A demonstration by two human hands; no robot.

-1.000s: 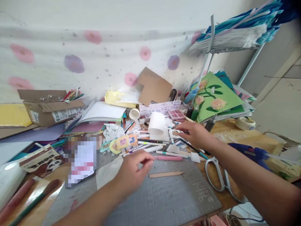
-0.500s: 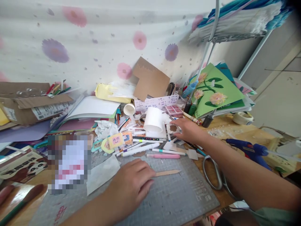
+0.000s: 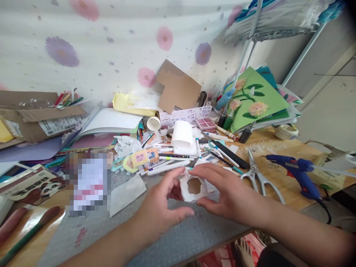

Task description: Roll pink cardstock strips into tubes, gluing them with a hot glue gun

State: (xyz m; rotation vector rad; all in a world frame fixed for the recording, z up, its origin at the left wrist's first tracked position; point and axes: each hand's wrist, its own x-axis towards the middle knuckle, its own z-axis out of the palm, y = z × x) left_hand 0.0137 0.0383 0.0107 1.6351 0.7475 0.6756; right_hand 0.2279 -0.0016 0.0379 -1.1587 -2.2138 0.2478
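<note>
A small piece of crumpled white paper with a brown cardboard centre [image 3: 194,185] is held up over the cutting mat [image 3: 169,237]. My right hand [image 3: 225,194] grips its right side, fingers over the top edge and thumb at the lower edge. At the opposite side, my left hand [image 3: 160,202] is half curled, its fingertips at the piece's left edge; whether they press on it I cannot tell. The left thumb stretches out below, apart from the piece. Behind both hands lie several white markers [image 3: 169,167] and a white paper tube [image 3: 181,134].
Scissors [image 3: 257,174] and a blue glue gun [image 3: 294,168] lie at the right. A black-handled cutter [image 3: 230,154] is behind my right hand. On the left are a loose paper sheet [image 3: 128,194], a cardboard box [image 3: 30,118] and a green-handled wooden tool [image 3: 33,231].
My right hand has come back from the clutter with the white-and-brown piece. My left hand has left the flat wooden stick on the mat, which no longer shows, and turned toward the piece.
</note>
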